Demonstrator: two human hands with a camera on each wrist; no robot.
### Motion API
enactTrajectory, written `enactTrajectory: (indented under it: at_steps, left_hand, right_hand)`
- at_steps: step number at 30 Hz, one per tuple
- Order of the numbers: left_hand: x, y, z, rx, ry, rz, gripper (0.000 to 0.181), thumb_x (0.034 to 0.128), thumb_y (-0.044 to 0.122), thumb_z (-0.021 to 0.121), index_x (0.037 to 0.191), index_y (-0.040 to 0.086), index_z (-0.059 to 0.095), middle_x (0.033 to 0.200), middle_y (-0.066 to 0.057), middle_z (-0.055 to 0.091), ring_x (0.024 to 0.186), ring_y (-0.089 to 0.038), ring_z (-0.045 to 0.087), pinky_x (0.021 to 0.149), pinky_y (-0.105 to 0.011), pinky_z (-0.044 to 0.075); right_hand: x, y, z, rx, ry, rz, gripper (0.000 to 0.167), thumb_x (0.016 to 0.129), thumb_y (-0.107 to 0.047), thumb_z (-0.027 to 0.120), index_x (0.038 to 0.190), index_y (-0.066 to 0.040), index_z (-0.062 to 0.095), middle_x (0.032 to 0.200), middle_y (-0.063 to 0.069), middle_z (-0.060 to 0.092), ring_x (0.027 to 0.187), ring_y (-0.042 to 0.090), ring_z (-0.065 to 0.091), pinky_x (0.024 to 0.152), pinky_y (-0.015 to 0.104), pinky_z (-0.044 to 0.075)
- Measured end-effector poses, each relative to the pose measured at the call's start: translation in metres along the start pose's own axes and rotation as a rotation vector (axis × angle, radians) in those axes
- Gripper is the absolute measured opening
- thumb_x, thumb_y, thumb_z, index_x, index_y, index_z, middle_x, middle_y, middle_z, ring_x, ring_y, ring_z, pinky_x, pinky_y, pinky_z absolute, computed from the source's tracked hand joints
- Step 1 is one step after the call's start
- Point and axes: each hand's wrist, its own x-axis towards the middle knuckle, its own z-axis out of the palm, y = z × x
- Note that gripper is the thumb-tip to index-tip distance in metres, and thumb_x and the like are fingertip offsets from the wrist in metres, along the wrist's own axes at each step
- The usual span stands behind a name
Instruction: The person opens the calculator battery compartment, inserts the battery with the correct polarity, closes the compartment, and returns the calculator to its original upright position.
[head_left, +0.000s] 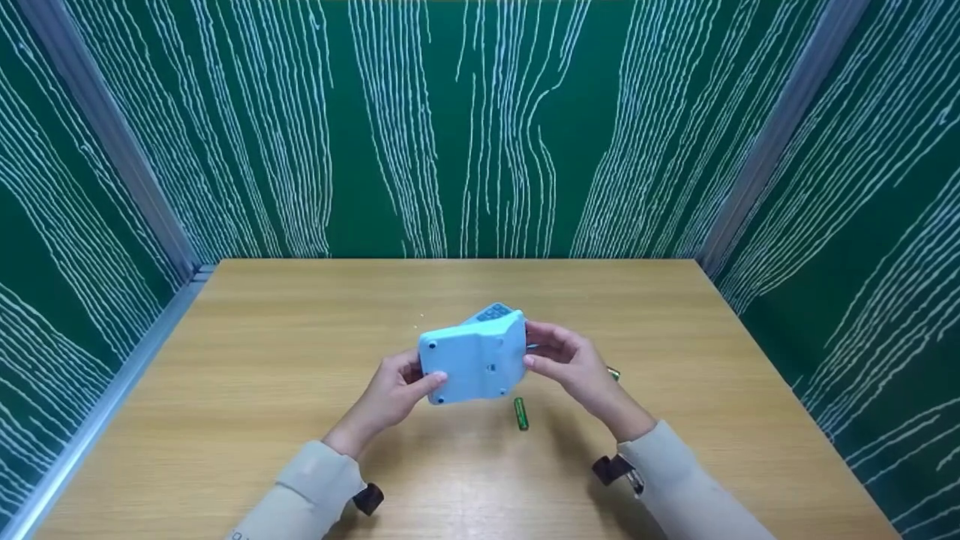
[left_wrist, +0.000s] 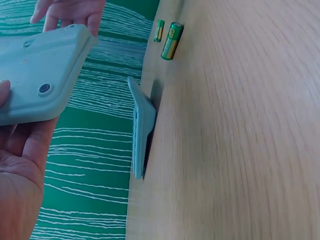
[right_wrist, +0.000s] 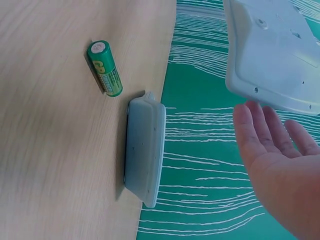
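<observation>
A light blue device is held up over the table with its underside, dotted with small dark feet, toward the head camera. The left hand grips its left edge, thumb on the underside and fingers behind. At the device's right edge is the right hand, thumb at the near face and fingers partly behind; in the right wrist view the fingers of the right hand look extended beside the device. Behind it, a second light blue device with keys lies on the table, partly hidden.
A green battery lies on the wooden table below the held device. Another battery is partly hidden behind the right hand. Green walls with white wavy lines stand behind and at both sides.
</observation>
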Motion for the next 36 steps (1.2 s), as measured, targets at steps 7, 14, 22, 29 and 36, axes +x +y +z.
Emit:
enactTrajectory:
  at_steps: [7, 14, 22, 29, 36]
  left_hand:
    - [0.0013, -0.0017, 0.0007, -0.050, -0.026, -0.006, 0.043, 0.1071, 0.021, 0.070, 0.145, 0.002, 0.064, 0.145, -0.020, 0.070, 0.125, -0.036, 0.072, 0.109, -0.052, 0.060]
    - [0.0030, -0.0032, 0.0013, -0.098, -0.039, -0.041, 0.045, 0.1065, 0.021, 0.071, 0.145, -0.001, 0.064, 0.140, -0.022, 0.072, 0.116, -0.030, 0.075, 0.101, -0.044, 0.065]
    - [0.0023, -0.0031, 0.0024, -0.104, -0.057, -0.067, 0.046, 0.1061, 0.022, 0.072, 0.144, -0.002, 0.064, 0.137, -0.021, 0.073, 0.113, -0.025, 0.075, 0.098, -0.040, 0.066]
    - [0.0028, -0.0037, 0.0043, -0.120, -0.044, -0.082, 0.046, 0.1066, 0.023, 0.071, 0.144, -0.003, 0.063, 0.136, -0.021, 0.073, 0.113, -0.026, 0.075, 0.100, -0.043, 0.066]
    - [0.0050, -0.0029, 0.0059, -0.145, -0.041, -0.074, 0.048, 0.1089, 0.020, 0.067, 0.147, -0.007, 0.058, 0.139, -0.025, 0.070, 0.118, -0.027, 0.073, 0.105, -0.045, 0.063]
  right_hand:
    - [0.0003, 0.0012, 0.0029, -0.024, 0.010, 0.020, 0.060, 0.099, -0.020, 0.082, 0.153, -0.006, 0.059, 0.141, 0.017, 0.069, 0.124, 0.029, 0.069, 0.104, 0.030, 0.062]
    - [-0.0004, -0.0001, 0.0062, -0.045, -0.002, 0.021, 0.057, 0.099, -0.021, 0.082, 0.150, -0.005, 0.061, 0.137, 0.015, 0.072, 0.119, 0.026, 0.070, 0.105, 0.032, 0.061]
    - [-0.0012, 0.0035, 0.0054, -0.033, -0.023, 0.037, 0.051, 0.100, -0.018, 0.080, 0.144, 0.000, 0.062, 0.130, 0.015, 0.074, 0.112, 0.025, 0.072, 0.101, 0.031, 0.063]
    - [-0.0019, 0.0038, 0.0068, -0.003, -0.005, 0.075, 0.051, 0.100, -0.018, 0.080, 0.143, 0.002, 0.062, 0.125, 0.014, 0.075, 0.106, 0.024, 0.072, 0.096, 0.033, 0.066]
    - [-0.0019, 0.0047, 0.0086, 0.015, 0.022, 0.108, 0.046, 0.100, -0.017, 0.080, 0.139, 0.001, 0.063, 0.118, 0.009, 0.075, 0.105, 0.022, 0.072, 0.094, 0.034, 0.067]
